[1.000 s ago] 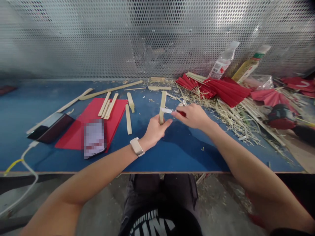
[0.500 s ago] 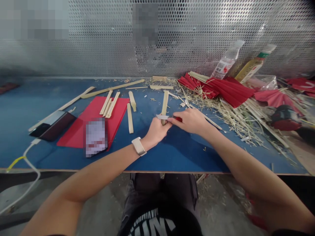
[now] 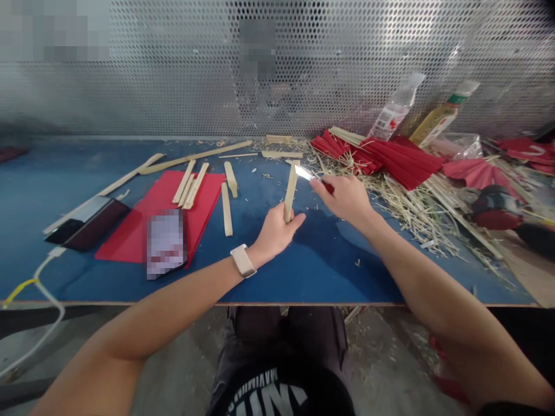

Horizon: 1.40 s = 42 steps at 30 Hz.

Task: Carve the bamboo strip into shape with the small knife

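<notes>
My left hand [image 3: 280,229] is closed around the lower end of a pale wooden strip [image 3: 292,188], which points up and away from me. In my right hand [image 3: 346,195] is a knife with a dark red handle, mostly covered by the fingers. The knife's bright blade [image 3: 304,173] lies at the strip's upper end, on its right side. Left of my hands, two short strips [image 3: 228,209] rest on the blue table [image 3: 269,283]. Several more strips [image 3: 196,186] lie on a red sheet [image 3: 125,237].
A phone [image 3: 167,244] overlaps the red sheet; a dark device [image 3: 89,222] with a white cable lies at the left. Shavings [image 3: 407,208], red folded fans [image 3: 394,160] and two bottles [image 3: 396,107] occupy the right. A perforated metal panel [image 3: 173,86] stands behind.
My right hand has moved up and slightly right, taking the blade from near my left fingers to the strip's upper end. My left thumb has come away from the knife. The view has shifted slightly.
</notes>
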Each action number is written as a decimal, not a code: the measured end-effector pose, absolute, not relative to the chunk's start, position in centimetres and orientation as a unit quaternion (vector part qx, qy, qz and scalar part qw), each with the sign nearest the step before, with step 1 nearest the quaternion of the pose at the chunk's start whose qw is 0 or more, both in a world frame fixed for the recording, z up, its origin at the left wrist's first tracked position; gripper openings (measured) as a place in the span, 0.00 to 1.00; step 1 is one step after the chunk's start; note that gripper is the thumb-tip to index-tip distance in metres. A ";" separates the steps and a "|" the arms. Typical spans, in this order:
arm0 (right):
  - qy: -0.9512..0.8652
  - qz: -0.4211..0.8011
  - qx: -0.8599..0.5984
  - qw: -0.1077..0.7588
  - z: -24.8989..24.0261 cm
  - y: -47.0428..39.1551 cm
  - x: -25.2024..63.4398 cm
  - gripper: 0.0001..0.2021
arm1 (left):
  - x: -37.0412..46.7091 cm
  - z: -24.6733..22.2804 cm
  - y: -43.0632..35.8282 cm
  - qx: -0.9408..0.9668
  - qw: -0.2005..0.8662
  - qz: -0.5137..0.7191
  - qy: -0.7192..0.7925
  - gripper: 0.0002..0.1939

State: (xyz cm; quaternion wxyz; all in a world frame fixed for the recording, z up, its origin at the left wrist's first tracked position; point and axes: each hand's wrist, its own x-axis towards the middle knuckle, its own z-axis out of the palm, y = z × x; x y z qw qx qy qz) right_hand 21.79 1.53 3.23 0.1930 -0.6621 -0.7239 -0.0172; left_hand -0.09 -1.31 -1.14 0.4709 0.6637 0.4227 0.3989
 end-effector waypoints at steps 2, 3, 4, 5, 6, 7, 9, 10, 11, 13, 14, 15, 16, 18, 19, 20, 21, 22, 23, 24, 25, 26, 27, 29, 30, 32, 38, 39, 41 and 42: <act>-0.734 -0.009 -0.652 0.191 3.3 1.0 21.2 0.27 | 0.0 -1.2 -1.3 0.662 0.473 0.406 0.416 0.23; -0.740 -0.004 -0.646 0.185 3.4 0.7 21.0 0.27 | 0.0 -1.3 -1.3 0.661 0.475 0.410 0.411 0.23; -0.748 0.002 -0.640 0.177 3.5 0.5 20.8 0.27 | 0.1 -1.4 -1.3 0.660 0.478 0.414 0.407 0.22; -0.758 0.008 -0.630 0.168 3.6 0.2 20.7 0.28 | 0.1 -1.4 -1.3 0.656 0.483 0.418 0.401 0.21; -0.769 0.012 -0.619 0.159 3.7 0.0 20.7 0.28 | 0.2 -1.4 -1.4 0.652 0.490 0.422 0.395 0.19; -0.783 0.016 -0.603 0.149 3.8 -0.2 20.7 0.28 | 0.2 -1.5 -1.4 0.646 0.501 0.424 0.390 0.17; -0.813 0.025 -0.569 0.124 4.0 -0.4 20.7 0.28 | 0.3 -1.4 -1.4 0.636 0.525 0.416 0.383 0.15; -0.824 0.030 -0.555 0.111 4.1 -0.5 20.6 0.28 | 0.3 -1.4 -1.4 0.634 0.538 0.407 0.379 0.14; -0.831 0.035 -0.546 0.099 4.1 -0.5 20.6 0.28 | 0.3 -1.3 -1.4 0.633 0.548 0.397 0.376 0.14; -0.836 0.040 -0.541 0.083 4.1 -0.6 20.5 0.28 | 0.2 -1.2 -1.5 0.629 0.562 0.385 0.374 0.14; -0.835 0.039 -0.543 0.080 4.1 -0.6 20.5 0.28 | 0.2 -1.2 -1.5 0.626 0.564 0.385 0.376 0.13; -0.833 0.036 -0.546 0.079 4.0 -0.6 20.4 0.29 | 0.2 -1.3 -1.5 0.624 0.562 0.387 0.380 0.13; -0.831 0.030 -0.550 0.079 4.0 -0.6 20.3 0.29 | 0.2 -1.3 -1.4 0.624 0.556 0.390 0.386 0.13; -0.824 0.015 -0.562 0.079 3.9 -0.7 20.1 0.31 | 0.2 -1.4 -1.3 0.629 0.540 0.392 0.398 0.14; -0.819 0.006 -0.569 0.078 3.8 -0.7 19.9 0.32 | 0.3 -1.4 -1.2 0.632 0.533 0.392 0.403 0.14; -0.814 -0.002 -0.576 0.076 3.6 -0.8 19.7 0.32 | 0.3 -1.5 -1.2 0.631 0.529 0.393 0.408 0.14; -0.810 -0.008 -0.582 0.074 3.5 -0.8 19.4 0.32 | 0.3 -1.4 -1.1 0.627 0.529 0.395 0.413 0.14; -0.806 -0.012 -0.587 0.073 3.4 -0.8 19.2 0.32 | 0.3 -1.3 -1.1 0.622 0.531 0.396 0.418 0.13; -0.802 -0.014 -0.592 0.075 3.3 -0.8 19.0 0.32 | 0.3 -1.2 -1.2 0.615 0.535 0.398 0.421 0.12; -0.796 -0.015 -0.600 0.082 3.2 -0.6 19.0 0.32 | 0.2 -1.1 -1.2 0.609 0.540 0.398 0.423 0.11; -0.784 -0.014 -0.614 0.093 3.1 -0.3 19.2 0.32 | 0.2 -0.9 -1.4 0.605 0.547 0.397 0.421 0.11; -0.767 -0.010 -0.633 0.110 3.0 0.1 19.6 0.32 | 0.2 -0.8 -1.6 0.603 0.554 0.395 0.417 0.11; -0.744 -0.005 -0.655 0.130 2.9 0.6 20.3 0.32 | 0.1 -0.7 -1.8 0.605 0.560 0.391 0.410 0.12; -0.688 0.009 -0.704 0.177 2.9 2.0 22.4 0.32 | 0.1 -0.5 -2.3 0.620 0.564 0.380 0.391 0.13; -0.665 0.012 -0.721 0.193 2.8 2.7 23.7 0.31 | 0.2 -0.5 -2.5 0.626 0.566 0.375 0.384 0.13; -0.636 0.006 -0.735 0.236 2.8 3.8 26.0 0.29 | 0.3 -0.4 -2.7 0.620 0.578 0.367 0.384 0.13; -0.721 0.044 -0.611 0.322 3.3 3.0 26.1 0.30 | 0.7 0.6 -2.8 0.549 0.642 0.360 0.396 0.13; -0.763 0.064 -0.570 0.298 3.4 2.6 25.3 0.30 | 0.8 0.9 -2.8 0.543 0.647 0.357 0.400 0.13; -0.830 0.091 -0.498 0.234 3.4 1.9 23.8 0.29 | 0.8 1.2 -2.7 0.525 0.656 0.355 0.410 0.12; -0.851 0.097 -0.475 0.202 3.3 1.7 23.3 0.28 | 0.9 1.3 -2.7 0.515 0.660 0.358 0.414 0.10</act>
